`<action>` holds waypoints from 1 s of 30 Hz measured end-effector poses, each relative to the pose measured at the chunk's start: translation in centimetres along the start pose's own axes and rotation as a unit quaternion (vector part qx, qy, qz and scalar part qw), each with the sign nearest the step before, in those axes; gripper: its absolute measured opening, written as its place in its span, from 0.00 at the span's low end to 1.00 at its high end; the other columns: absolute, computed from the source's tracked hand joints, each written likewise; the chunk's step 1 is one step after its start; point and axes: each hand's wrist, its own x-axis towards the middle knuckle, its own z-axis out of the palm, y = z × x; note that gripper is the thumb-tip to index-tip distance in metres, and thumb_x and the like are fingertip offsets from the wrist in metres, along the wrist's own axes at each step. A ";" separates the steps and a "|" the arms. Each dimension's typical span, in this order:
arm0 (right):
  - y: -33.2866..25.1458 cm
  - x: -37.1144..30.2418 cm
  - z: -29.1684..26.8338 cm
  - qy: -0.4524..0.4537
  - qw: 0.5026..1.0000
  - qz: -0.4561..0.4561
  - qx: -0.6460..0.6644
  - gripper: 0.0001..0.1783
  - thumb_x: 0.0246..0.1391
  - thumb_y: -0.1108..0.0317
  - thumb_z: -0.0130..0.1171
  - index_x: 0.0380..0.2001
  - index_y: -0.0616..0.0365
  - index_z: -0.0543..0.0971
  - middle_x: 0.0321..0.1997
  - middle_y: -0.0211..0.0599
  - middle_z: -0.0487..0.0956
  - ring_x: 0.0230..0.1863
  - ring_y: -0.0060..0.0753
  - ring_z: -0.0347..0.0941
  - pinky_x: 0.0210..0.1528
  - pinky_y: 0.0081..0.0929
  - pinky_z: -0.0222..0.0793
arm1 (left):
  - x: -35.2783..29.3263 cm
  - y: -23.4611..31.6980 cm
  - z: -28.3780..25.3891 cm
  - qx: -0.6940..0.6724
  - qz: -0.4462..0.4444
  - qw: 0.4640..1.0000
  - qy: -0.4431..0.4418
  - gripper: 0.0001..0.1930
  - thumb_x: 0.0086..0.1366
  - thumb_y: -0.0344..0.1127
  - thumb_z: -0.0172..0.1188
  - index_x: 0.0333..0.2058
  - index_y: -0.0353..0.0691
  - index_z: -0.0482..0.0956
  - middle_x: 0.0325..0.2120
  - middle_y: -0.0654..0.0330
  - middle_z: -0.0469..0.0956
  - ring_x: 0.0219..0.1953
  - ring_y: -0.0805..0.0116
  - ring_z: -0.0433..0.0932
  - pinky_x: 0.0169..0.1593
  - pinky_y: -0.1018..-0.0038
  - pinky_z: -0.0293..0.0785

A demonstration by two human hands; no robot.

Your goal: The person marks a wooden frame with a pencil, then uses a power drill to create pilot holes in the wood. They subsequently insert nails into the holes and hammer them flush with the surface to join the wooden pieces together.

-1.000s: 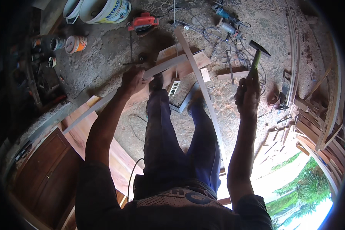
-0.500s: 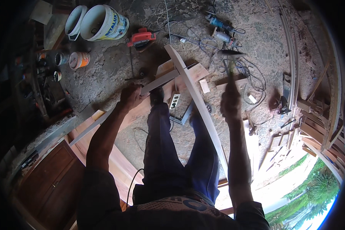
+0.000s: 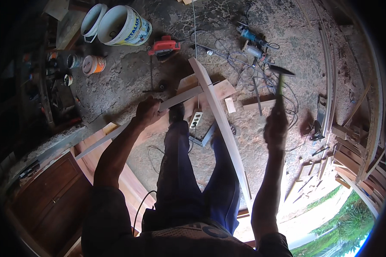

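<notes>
My left hand is closed around a narrow wooden strip, whose far end meets the side of a long wooden beam. The beam slants from the upper middle down past my right leg. Off to the right, my right hand grips a hammer by its handle. The dark hammer head is raised at the far end, apart from the beam. Under the joint of strip and beam lies a wide wooden plank. My left shoe is beside the strip, close to my left hand.
A red power planer sits on the floor beyond, near white buckets. Power tools and tangled cables spread at the far right. A power strip lies between my feet. A brown wooden door panel is at left.
My right hand and the hammer have moved to the right, and the hammer head now shows more clearly. My left hand keeps its hold on the strip. The whole view has shifted slightly.
</notes>
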 end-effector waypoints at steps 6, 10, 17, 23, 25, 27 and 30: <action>1.6 0.3 0.1 0.149 0.981 -0.124 0.024 0.24 0.69 0.65 0.47 0.67 0.52 0.68 0.33 0.32 0.74 0.22 0.23 0.69 0.21 0.22 0.65 | 1.8 1.4 -0.3 -0.013 0.003 1.000 0.009 0.20 0.54 0.54 0.70 0.25 0.41 0.80 0.23 0.52 0.78 0.31 0.53 0.80 0.33 0.59 0.79; 1.9 -0.2 1.1 -0.094 0.969 -0.091 -0.208 0.30 0.65 0.75 0.47 0.70 0.52 0.64 0.54 0.40 0.81 0.32 0.25 0.76 0.33 0.24 0.74 | 0.8 0.4 -0.2 -0.041 -0.006 0.999 0.010 0.19 0.53 0.54 0.70 0.28 0.42 0.81 0.23 0.52 0.78 0.30 0.53 0.81 0.32 0.59 0.78; 2.8 0.2 1.6 0.068 0.984 -0.094 -0.136 0.32 0.69 0.67 0.47 0.74 0.44 0.54 0.22 0.26 0.68 0.16 0.16 0.60 0.13 0.19 0.59 | 1.7 0.8 -0.1 -0.035 0.008 0.999 0.008 0.20 0.54 0.54 0.70 0.27 0.41 0.80 0.23 0.52 0.78 0.30 0.52 0.80 0.34 0.60 0.78; -5.2 1.9 -4.4 0.118 0.985 -0.011 0.125 0.28 0.70 0.62 0.50 0.70 0.46 0.62 0.17 0.15 0.59 0.14 0.09 0.54 0.13 0.13 0.48 | -0.1 -0.3 0.3 -0.032 -0.019 0.999 -0.013 0.21 0.54 0.54 0.69 0.28 0.40 0.81 0.26 0.51 0.78 0.31 0.52 0.80 0.34 0.58 0.78; -6.4 0.1 0.8 0.270 0.948 -0.065 0.154 0.27 0.69 0.61 0.50 0.69 0.44 0.62 0.19 0.21 0.65 0.11 0.13 0.56 0.10 0.15 0.52 | 1.0 0.6 0.3 -0.026 -0.002 1.000 0.005 0.21 0.54 0.54 0.69 0.28 0.40 0.81 0.26 0.51 0.78 0.31 0.52 0.80 0.34 0.58 0.78; 1.1 1.5 -0.1 0.142 0.957 -0.220 -0.124 0.30 0.68 0.62 0.50 0.71 0.44 0.58 0.20 0.28 0.70 0.11 0.19 0.61 0.11 0.21 0.58 | 2.0 0.6 -0.2 -0.021 0.007 1.000 0.002 0.21 0.54 0.54 0.69 0.29 0.41 0.81 0.26 0.51 0.79 0.31 0.52 0.80 0.35 0.57 0.78; 5.3 2.1 -0.5 -0.032 0.951 -0.202 -0.230 0.33 0.68 0.64 0.49 0.73 0.46 0.56 0.22 0.25 0.72 0.15 0.17 0.64 0.12 0.23 0.60 | 2.6 0.9 -1.3 -0.015 0.017 1.000 0.014 0.20 0.54 0.54 0.69 0.29 0.41 0.81 0.25 0.51 0.79 0.31 0.52 0.80 0.35 0.58 0.78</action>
